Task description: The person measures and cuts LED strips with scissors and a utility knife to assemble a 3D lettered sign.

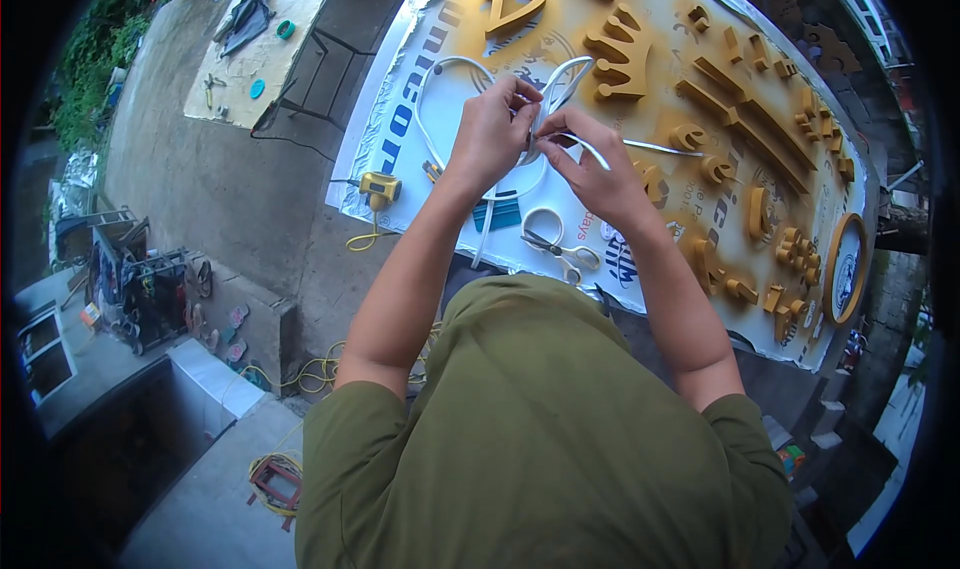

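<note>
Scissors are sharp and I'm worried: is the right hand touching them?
Apart. The head view shows the scissors lying nearer the body, with printed sheet visible between them and the right hand.

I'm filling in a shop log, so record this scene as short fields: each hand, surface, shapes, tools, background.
Left hand: holds bunched loops of white strip
Right hand: fingers close together at the strip; exact grip partly hidden
Surface: sheet-covered table with printed lettering
Shapes: gold cut-outs, including a crown
Tools: scissors near the person; yellow tool at left edge
Background: second table, upper left
</note>
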The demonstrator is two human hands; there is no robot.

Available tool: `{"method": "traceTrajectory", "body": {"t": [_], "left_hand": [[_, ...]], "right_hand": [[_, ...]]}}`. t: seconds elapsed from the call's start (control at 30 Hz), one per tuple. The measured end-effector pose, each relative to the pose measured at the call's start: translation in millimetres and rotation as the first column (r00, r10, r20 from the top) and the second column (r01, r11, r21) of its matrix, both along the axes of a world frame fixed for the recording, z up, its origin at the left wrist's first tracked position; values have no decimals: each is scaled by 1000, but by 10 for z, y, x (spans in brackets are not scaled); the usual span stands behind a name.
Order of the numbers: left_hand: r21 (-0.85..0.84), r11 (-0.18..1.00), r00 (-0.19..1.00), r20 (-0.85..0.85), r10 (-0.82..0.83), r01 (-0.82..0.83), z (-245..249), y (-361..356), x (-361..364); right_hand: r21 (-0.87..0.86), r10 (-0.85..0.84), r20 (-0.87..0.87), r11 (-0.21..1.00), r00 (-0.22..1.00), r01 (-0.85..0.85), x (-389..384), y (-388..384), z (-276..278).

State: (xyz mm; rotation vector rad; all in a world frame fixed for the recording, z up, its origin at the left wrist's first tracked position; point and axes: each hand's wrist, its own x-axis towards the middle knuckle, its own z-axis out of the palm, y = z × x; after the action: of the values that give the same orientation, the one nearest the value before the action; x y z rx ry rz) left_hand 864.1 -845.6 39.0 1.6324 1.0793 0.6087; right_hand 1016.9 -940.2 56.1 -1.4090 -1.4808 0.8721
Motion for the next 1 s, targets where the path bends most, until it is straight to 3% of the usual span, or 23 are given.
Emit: {"method": "traceTrajectory", "body": {"t": [0.1, 0.5, 0.8, 1.0], "left_hand": [[55, 998, 1000, -7, -19, 19, -75, 10, 21], [-3, 1000, 1000, -5, 5, -5, -30, 64, 48], [8, 999, 998, 22, 52, -52, -54, 139, 35], [0, 1000, 998, 59, -8, 8, -93, -2, -113]], "right_hand": [[-38, -30, 180, 999, 983, 38, 1, 4, -41], [-40, -3, 150, 999, 989, 9, 33, -60, -41], [101, 84, 70, 991, 994, -91, -4, -101, -41], [-9, -38, 127, 999, 991, 39, -5, -91, 70]]}}
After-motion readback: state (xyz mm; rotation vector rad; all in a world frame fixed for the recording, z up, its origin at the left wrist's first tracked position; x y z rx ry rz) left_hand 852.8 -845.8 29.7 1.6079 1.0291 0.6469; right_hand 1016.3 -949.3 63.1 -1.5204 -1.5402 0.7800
